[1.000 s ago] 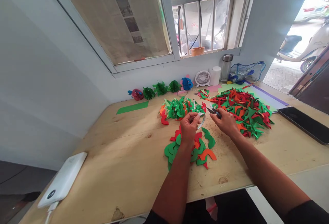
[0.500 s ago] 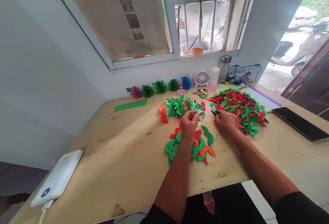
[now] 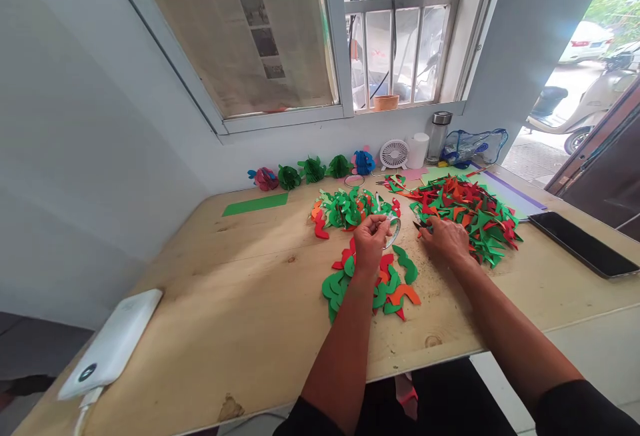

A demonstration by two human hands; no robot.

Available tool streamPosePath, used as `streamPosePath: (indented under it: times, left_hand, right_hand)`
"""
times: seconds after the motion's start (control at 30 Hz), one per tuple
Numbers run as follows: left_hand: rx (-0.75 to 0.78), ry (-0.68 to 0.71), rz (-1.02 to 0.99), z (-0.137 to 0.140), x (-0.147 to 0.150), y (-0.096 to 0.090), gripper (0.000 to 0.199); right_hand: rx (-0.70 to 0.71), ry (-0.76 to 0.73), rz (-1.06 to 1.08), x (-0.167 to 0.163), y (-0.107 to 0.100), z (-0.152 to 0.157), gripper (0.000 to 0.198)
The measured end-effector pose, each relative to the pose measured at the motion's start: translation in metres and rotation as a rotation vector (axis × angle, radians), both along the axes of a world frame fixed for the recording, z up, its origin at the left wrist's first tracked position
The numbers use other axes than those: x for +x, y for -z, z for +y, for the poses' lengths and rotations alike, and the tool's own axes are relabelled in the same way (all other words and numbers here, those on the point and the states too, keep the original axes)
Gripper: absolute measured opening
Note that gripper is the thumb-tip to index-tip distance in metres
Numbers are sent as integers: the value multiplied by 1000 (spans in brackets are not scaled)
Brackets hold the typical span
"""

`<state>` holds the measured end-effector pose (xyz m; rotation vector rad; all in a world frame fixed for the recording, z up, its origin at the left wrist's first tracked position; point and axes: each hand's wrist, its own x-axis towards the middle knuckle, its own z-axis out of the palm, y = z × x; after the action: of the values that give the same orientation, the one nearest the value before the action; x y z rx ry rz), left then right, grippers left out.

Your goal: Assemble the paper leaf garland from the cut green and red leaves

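Apart, each closed on one item: left hand (image 3: 371, 241) clamped on thin, smooth, pale hoop-shaped ring (image 3: 399, 228); right hand (image 3: 449, 243) clamped on dark, pointed scissors (image 3: 421, 226). Location of ring: above knotted, pale wooden table (image 3: 225, 289), between far and near heaps. In near heap (image 3: 336, 285): flat, scalloped and arched cutouts, green, red, orange. In far heap (image 3: 345, 208): similar curved paper. Beside right hand: offcut pile (image 3: 475, 213), jagged, sharp-cornered.

Quantities: ring, one; scissors, one pair; main paper piles, three; pleated paper balls (image 3: 313, 169) along wall, five (three green, one blue, one reddish with blue); flat green strip (image 3: 256, 205), one.

Hidden: scissors handles, inside right hand; part of ring, behind left fingers; part of near heap, under left forearm. Too overlapped to count: pieces within piles.
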<state>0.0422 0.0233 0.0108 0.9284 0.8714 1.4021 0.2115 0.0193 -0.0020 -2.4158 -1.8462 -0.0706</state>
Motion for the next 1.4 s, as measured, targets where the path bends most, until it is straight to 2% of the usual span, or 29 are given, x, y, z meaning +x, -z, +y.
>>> streamPosePath:
  times: [0.53, 1.13, 1.4]
  left_hand:
    - [-43, 54, -66, -4, 2, 1, 28]
    - [-30, 57, -44, -6, 2, 3, 27]
    - [-30, 52, -39, -6, 2, 2, 27]
  right_hand:
    - [-60, 19, 38, 7, -3, 1, 34]
    - [-5, -97, -66, 1, -3, -4, 28]
    - [28, -103, -55, 2, 0, -3, 28]
